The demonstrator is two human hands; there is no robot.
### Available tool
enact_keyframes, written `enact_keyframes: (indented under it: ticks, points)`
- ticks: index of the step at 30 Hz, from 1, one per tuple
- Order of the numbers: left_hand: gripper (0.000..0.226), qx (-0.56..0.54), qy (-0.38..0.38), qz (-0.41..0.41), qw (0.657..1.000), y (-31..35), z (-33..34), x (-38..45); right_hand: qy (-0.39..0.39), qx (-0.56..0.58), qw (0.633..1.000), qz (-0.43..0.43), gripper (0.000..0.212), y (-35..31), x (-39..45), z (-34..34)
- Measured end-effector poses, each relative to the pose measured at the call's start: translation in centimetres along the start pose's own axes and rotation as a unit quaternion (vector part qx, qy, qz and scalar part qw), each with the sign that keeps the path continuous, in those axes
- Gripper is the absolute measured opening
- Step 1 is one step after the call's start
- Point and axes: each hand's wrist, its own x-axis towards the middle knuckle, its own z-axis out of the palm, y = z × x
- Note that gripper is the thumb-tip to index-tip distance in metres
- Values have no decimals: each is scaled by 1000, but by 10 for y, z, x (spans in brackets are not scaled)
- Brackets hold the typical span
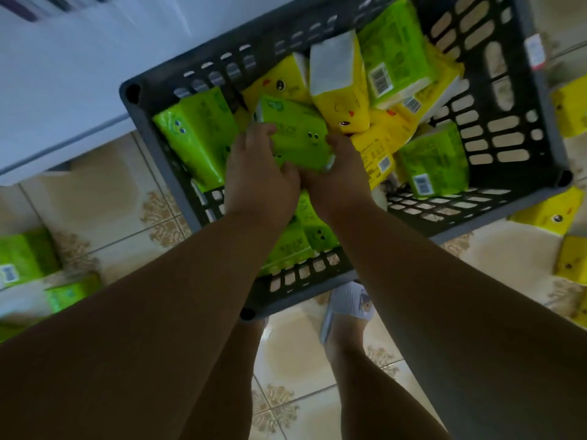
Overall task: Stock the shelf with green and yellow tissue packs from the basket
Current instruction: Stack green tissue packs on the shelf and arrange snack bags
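**Now lifting one green pack from the basket**

Clearly mid-pick: left hand (259, 176) and right hand (340, 179) both clamped on a single green tissue pack (295, 134), one at each end, fingers curled over the top face and thumbs tucked under the near edge. Held two-handed probably because the wrapper is slick and soft; squeezing from both ends keeps it from slipping or sagging. Raised slightly above the heap, near the middle of the grey basket (536, 100).

Basket set on the tiled floor (104, 198), just beside the white shelf unit (63, 100) at 10 o'clock, likely to keep each carry short. Packs inside lying tumbled, some flat, some on edge, barcodes facing up on several.

Count inside the basket, as far as visible:
- green: about five — the held one, one at 9 o'clock (197, 138), one at 1 o'clock (394, 55), one at 3 o'clock (435, 160), at least one under the wrists at 6 o'clock (301, 242).
- yellow: roughly four or five, piled at 12 to 2 o'clock (343, 100); overlaps prevent an exact tally.

Outside the basket: two green packs (25, 255) on the floor at 8 o'clock, about four yellow packs (549, 214) at 3 to 4 o'clock. One foot in a pale slipper (346, 306) at 6 o'clock.
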Motion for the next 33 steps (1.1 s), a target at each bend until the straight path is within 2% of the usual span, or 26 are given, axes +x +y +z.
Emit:
enact_keyframes:
  ticks: [2, 3, 6, 8, 10, 13, 16, 20, 23, 25, 28, 33]
  points:
    - [55, 6, 49, 1, 999, -1, 4, 6, -20, 19, 999, 21, 70, -1, 15, 2]
    - [58, 13, 57, -11, 998, -2, 5, 10, -35, 32, 998, 38, 64, -3, 22, 2]
    - [65, 4, -10, -67, 998, 0, 9, 19, -77, 117, 986, 90, 30, -15, 34, -5]
    - [54, -16, -22, -83, 996, 4, 4, 16, -95, 126, 981, 111, 25, -28, 30, -17]
    - [40, -31, 17, -110, 993, 12, -10, 6, -77, 147, 977, 137, 18, -39, 16, -32]
    - [44, -101, 67, -191, 974, 28, -44, -21, -55, 144, 975, 163, 25, -60, -22, -60]
    - [41, -187, 78, -256, 945, 54, -86, -59, -82, 137, 973, 164, 13, -89, -78, -93]
    - [36, -283, 102, -274, 913, 113, -146, -125, 6, 76, 994, 74, 29, -140, -160, -135]
    - [20, -347, 116, -235, 901, 173, -201, -178, 36, 144, 989, 21, 37, -195, -224, -175]
    - [14, -398, 118, -175, 893, 218, -241, -211, 34, 186, 981, -37, 34, -238, -264, -206]
    - [23, -449, 128, -32, 884, 285, -303, -248, 72, 213, 962, -157, 27, -301, -315, -256]
    - [29, -495, 138, 139, 846, 375, -387, -289, 130, 234, 920, -287, 37, -396, -379, -327]
